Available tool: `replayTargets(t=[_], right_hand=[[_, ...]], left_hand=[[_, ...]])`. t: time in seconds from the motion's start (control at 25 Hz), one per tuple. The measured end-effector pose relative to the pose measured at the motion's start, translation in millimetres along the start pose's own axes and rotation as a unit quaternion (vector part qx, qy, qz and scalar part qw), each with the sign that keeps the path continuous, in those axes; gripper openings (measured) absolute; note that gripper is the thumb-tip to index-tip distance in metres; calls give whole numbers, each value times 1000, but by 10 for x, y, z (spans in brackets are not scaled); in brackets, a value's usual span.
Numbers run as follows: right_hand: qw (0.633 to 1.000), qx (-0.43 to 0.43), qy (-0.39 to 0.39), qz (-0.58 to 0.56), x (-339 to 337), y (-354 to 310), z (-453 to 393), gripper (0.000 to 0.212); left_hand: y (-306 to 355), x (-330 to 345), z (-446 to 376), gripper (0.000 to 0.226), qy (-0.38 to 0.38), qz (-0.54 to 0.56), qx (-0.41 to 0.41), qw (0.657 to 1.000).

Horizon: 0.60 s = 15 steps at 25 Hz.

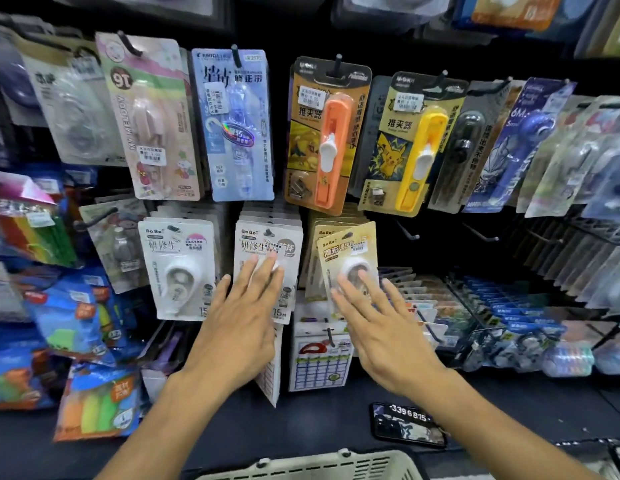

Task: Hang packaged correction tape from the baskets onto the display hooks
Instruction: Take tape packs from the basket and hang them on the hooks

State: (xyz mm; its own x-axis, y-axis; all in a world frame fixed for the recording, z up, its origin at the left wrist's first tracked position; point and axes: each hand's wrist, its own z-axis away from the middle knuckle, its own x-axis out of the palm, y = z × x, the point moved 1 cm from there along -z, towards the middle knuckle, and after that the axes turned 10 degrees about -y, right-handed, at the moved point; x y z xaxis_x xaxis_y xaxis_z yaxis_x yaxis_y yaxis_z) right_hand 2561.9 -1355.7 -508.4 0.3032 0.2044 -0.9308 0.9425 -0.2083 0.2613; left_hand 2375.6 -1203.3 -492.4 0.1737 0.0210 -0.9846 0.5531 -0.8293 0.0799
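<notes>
L hand: left hand (248, 306) flat, fingers straight, pressing the front white pack (267, 268) of the middle stack; grasps nothing.
R hand: right hand (374, 313) flat too, fingers spread on the tilted tan pack (348, 265), nothing gripped.
Task items: correction tape packs hang on lower hooks; basket (312, 465) rim at bottom edge, contents not visible.
Step (judged): squaring up hung stacks. Push w/ flat palms, even pressure; straighten tan pack so it sits flush w/ those behind.
Text: "BoBo" on packs, "15" at the white pack's foot; "MY MELODY" on the pink card (152, 116); phone (409, 424) shows "-3396875".
</notes>
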Motion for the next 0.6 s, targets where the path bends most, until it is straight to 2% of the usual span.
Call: replayTargets(t=[0.16,0.4,0.52,0.6], right_hand=[[994,0,-112,17,93,185,-471,64],[983,32,-181,-9,156,260,-1131,62],[981,40,-173,-78,288,100,-1140,59],[969,48,-175,-169,525,-122,-833,52]], left_hand=[[-54,8,-7,84,-19,10,-1,1000],[-125,44,-11,89,-12,21,19,1000],[-124,51,41,90,-3,21,21,1000],[-99,103,132,89,26,37,15,999]])
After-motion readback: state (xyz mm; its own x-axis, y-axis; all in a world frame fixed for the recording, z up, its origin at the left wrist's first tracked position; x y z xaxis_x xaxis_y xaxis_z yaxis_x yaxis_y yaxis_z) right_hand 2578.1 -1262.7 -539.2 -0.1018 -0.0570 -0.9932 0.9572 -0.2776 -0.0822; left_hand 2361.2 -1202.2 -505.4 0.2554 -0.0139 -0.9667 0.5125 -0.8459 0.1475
